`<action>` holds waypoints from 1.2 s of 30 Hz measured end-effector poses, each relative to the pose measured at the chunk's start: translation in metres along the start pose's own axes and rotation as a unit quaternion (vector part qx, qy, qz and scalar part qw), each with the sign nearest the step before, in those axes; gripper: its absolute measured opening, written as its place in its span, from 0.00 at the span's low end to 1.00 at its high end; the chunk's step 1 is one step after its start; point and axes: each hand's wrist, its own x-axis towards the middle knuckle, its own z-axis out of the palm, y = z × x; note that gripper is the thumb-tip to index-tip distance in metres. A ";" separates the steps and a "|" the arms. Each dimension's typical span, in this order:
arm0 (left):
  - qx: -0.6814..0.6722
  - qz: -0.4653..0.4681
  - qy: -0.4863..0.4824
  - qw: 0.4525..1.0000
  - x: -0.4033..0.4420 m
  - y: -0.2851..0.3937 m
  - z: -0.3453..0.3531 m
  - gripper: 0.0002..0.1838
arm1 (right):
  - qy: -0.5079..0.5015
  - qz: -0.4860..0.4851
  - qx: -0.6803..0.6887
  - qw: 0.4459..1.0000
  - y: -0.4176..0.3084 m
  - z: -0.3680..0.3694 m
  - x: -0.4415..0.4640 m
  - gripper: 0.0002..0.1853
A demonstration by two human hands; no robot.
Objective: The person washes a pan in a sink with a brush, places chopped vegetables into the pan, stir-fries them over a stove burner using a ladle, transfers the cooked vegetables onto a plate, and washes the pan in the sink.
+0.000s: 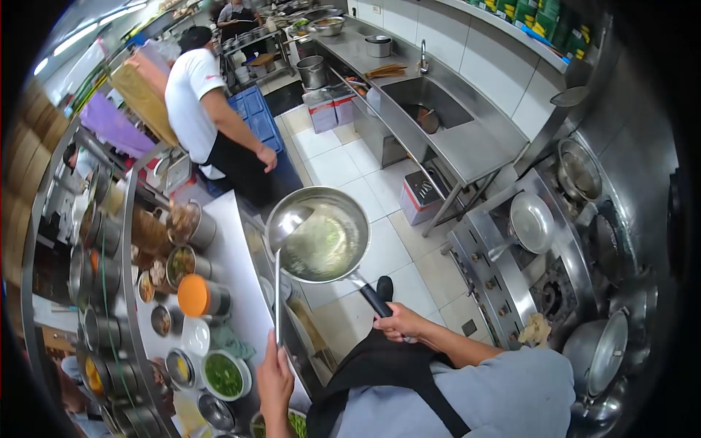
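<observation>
A steel pan [332, 244] with pale yellowish liquid and green bits is held up over the floor at the middle of the view. Its black handle is wrapped by the fingers of my right hand [401, 323]. My left hand [275, 376], lower left of the pan, grips the long metal handle of a ladle [290, 225]. The bowl of that ladle rests inside the pan at its left side. Beneath my left hand is the counter, where a white bowl of chopped greens [225, 375] stands nearby.
An orange-lidded container [198, 296] and several metal pots stand on the left counter [230, 248]. On the right are a stove [496, 274] with a pan [531, 221] and a large pot [595, 358]. A sink [438, 98] lies beyond. A co-worker [193, 102] stands ahead, left.
</observation>
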 end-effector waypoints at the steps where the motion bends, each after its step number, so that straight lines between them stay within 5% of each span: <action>1: 0.003 0.002 -0.019 1.000 0.036 0.025 0.013 0.26 | 0.032 -0.010 -0.008 0.999 -0.011 -0.022 0.006 0.12; 6: -0.016 0.094 -0.093 0.991 0.223 0.131 0.113 0.27 | 0.156 -0.080 -0.094 0.980 -0.102 -0.121 0.041 0.12; 8: -0.015 0.255 -0.083 0.963 0.277 0.170 0.149 0.26 | 0.205 -0.086 -0.107 0.969 -0.153 -0.148 0.050 0.11; 11: 0.069 0.267 -0.194 0.941 0.310 0.238 0.144 0.26 | 0.249 -0.124 -0.044 0.960 -0.210 -0.203 0.074 0.10; 16: 0.101 0.403 -0.213 0.884 0.406 0.295 0.147 0.27 | 0.297 -0.141 0.023 0.944 -0.273 -0.271 0.093 0.10; 23: 0.001 0.460 -0.198 0.865 0.612 0.412 0.269 0.25 | 0.390 -0.159 0.002 0.907 -0.366 -0.329 0.160 0.10; 28: 0.062 0.478 -0.343 0.806 0.699 0.424 0.226 0.26 | 0.450 -0.140 0.022 0.882 -0.439 -0.380 0.212 0.10; 30: 0.103 0.529 -0.306 0.785 0.758 0.441 0.253 0.25 | 0.473 -0.131 0.013 0.871 -0.463 -0.390 0.233 0.10; 33: 0.119 0.483 -0.331 0.802 0.832 0.511 0.299 0.26 | 0.482 -0.133 0.050 0.864 -0.490 -0.403 0.264 0.11; 36: -0.002 0.473 -0.359 0.805 0.879 0.525 0.335 0.26 | 0.495 -0.091 0.053 0.862 -0.517 -0.412 0.278 0.11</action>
